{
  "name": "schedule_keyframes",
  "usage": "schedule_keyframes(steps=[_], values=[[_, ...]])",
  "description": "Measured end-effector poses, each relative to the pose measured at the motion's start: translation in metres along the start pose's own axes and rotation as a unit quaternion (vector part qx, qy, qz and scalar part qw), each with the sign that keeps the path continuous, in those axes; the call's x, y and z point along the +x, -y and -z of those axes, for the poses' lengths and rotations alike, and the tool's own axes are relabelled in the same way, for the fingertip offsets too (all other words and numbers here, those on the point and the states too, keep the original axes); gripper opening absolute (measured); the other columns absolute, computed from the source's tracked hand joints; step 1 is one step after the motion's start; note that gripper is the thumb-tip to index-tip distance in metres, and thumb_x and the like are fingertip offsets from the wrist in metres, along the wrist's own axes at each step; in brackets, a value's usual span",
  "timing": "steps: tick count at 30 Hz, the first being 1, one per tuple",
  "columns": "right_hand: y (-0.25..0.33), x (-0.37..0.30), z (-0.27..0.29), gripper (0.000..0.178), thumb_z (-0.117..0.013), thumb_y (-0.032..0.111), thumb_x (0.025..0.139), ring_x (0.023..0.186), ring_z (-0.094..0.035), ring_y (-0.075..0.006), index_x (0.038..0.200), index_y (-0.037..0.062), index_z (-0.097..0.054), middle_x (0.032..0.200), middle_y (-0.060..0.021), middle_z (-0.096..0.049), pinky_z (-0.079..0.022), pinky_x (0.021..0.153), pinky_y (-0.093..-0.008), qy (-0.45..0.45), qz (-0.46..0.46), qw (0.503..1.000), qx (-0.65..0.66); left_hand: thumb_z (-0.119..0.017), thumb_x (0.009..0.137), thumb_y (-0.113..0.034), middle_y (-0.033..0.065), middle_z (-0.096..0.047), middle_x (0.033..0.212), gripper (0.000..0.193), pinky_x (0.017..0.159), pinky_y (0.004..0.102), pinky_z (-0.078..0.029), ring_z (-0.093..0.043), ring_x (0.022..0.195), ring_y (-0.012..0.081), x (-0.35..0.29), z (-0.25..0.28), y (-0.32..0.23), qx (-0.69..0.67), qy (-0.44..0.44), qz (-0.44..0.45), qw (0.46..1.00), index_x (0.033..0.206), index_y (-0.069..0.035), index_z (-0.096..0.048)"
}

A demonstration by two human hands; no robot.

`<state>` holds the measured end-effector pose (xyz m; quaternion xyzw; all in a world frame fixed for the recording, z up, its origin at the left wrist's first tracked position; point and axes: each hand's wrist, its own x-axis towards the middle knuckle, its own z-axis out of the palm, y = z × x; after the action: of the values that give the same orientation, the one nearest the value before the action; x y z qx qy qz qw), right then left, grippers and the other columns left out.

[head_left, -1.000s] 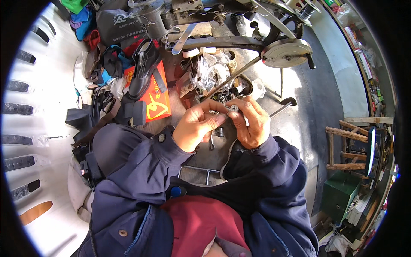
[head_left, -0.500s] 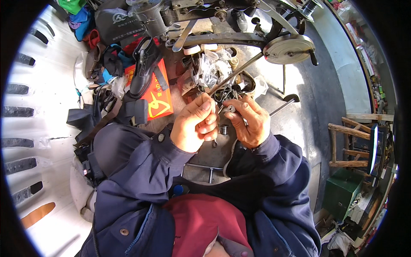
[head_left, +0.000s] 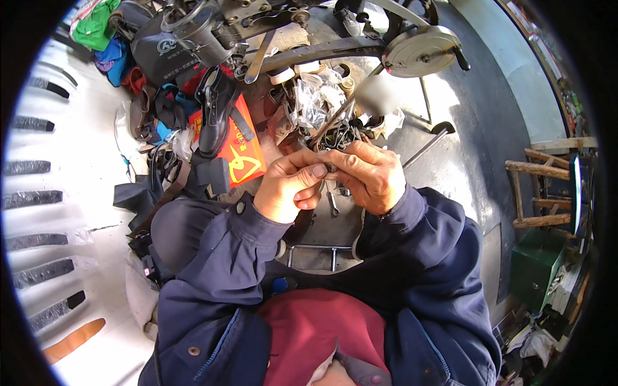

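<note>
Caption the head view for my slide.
Left hand and right hand meet at a small part, black shoe off to the left.

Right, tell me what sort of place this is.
Probably a shoe-repair workshop: a black shoe lies to the left, and a metal machine with a crank-handled wheel stands ahead.

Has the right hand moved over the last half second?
Yes: the right hand has shifted left, toward the left hand, judged against the orange package.

Yellow logo [head_left: 244,168] on red packaging [head_left: 232,148]
</note>
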<state>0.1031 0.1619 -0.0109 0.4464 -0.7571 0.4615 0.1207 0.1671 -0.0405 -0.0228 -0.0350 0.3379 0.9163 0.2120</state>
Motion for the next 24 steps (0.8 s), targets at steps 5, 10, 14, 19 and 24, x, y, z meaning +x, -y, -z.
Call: schedule_keyframes(steps=[5,10,14,19,24], values=[[0.005,-0.003,-0.003,0.052,-0.080,0.002,0.081,0.066,-0.064,-0.0219,0.132,0.0050,-0.067,0.080,-0.0075,-0.060,-0.052,0.062,-0.0322,0.004,-0.095,0.994,0.055,-0.070,0.096,-0.006,-0.0026,-0.064,0.081,0.006,0.052,0.0186,-0.035,-0.045,0.058,0.0019,-0.004,-0.007,0.002,0.245,-0.123,-0.155,0.949,0.101,-0.003,-0.069],[0.008,-0.007,-0.006,0.031,-0.072,0.001,0.088,0.070,-0.064,-0.0202,0.119,0.0013,-0.068,0.088,-0.0104,-0.066,-0.055,0.070,-0.0313,-0.016,-0.231,0.957,0.177,-0.073,0.093,-0.001,-0.0014,-0.067,0.084,0.007,0.057,0.0190,-0.038,-0.048,0.064,0.0030,-0.003,-0.008,0.001,0.265,-0.134,-0.272,0.915,0.100,-0.002,-0.070],[0.008,-0.009,-0.006,0.014,-0.067,0.003,0.096,0.076,-0.061,-0.0074,0.109,-0.0012,-0.069,0.087,-0.0005,-0.067,-0.052,0.070,-0.0242,-0.029,-0.375,0.820,0.432,-0.073,0.093,-0.007,0.0062,-0.068,0.087,0.011,0.057,0.0243,-0.042,-0.053,0.064,0.0103,-0.002,-0.005,0.003,0.325,-0.133,-0.308,0.884,0.101,-0.001,-0.068],[0.010,-0.009,-0.004,0.014,-0.070,0.005,0.098,0.081,-0.065,-0.0098,0.111,0.0010,-0.069,0.094,-0.0024,-0.069,-0.054,0.074,-0.0249,-0.042,-0.365,0.766,0.528,-0.073,0.092,-0.001,0.0043,-0.069,0.087,0.008,0.066,0.0249,-0.048,-0.060,0.072,0.0109,0.000,-0.007,0.002,0.454,-0.143,-0.340,0.811,0.098,0.000,-0.069],[0.017,-0.009,-0.005,0.015,-0.072,0.000,0.094,0.085,-0.066,-0.0113,0.109,0.0013,-0.069,0.102,-0.0038,-0.068,-0.055,0.078,-0.0258,-0.055,-0.328,0.775,0.537,-0.074,0.090,0.005,0.0044,-0.070,0.087,0.010,0.074,0.0246,-0.053,-0.065,0.081,0.0118,0.002,-0.007,0.002,0.511,-0.126,-0.362,0.770,0.098,0.001,-0.071]])
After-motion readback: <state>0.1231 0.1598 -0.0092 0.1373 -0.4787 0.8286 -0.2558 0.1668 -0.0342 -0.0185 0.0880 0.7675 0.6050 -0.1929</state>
